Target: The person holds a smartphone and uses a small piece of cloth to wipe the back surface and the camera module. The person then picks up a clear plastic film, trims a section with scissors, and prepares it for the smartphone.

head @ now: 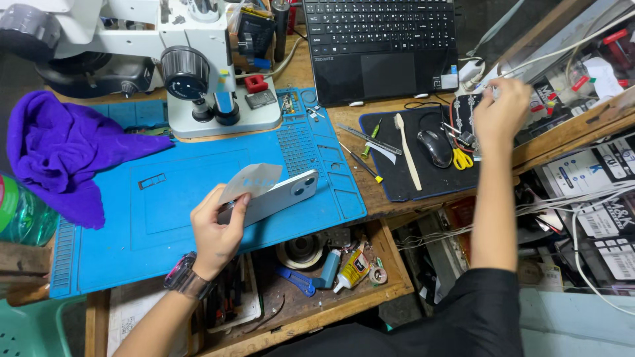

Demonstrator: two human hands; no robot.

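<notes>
- Open drawer (pixel 311 311), nearest the viewer: set below the front edge of the bench; it holds a small glue tube (pixel 352 270), a blue plastic tool (pixel 296 280) and a round tape roll (pixel 301 250).
- Phone (pixel 278 197): a slim white handset, back side up, with a two-lens camera block at its far right corner. It is tilted, raised slightly above the blue work mat (pixel 198 198), near the mat's centre-right area.
- Film sheet (pixel 251 180): a thin, pale, semi-clear sheet lying against the upper face of the phone, its free edge pointing right.
- Left hand (pixel 217 231): fingers curled closed around the left end of the phone, thumb pressing the film sheet against it. A watch (pixel 182 277) sits on the wrist.
- Purple cloth (pixel 59 152): bunched at the left end of the mat, beside a green bottle (pixel 20 211).
- Black pad (pixel 417 158): right of the mat; it carries a mouse (pixel 435 145), a white toothbrush (pixel 407 151), yellow-handled scissors (pixel 462 157) and several small screwdrivers (pixel 367 142).
- Right hand (pixel 501 112): extended to the far right edge of the bench, well apart from the phone. Fingers are bunched together at a cluster of white cables (pixel 569 49) and small parts; whether they grip anything cannot be determined.
- Microscope (pixel 192 73): white, standing at the far edge of the mat.
- Laptop (pixel 380 46): black, open, at the rear of the bench.
</notes>
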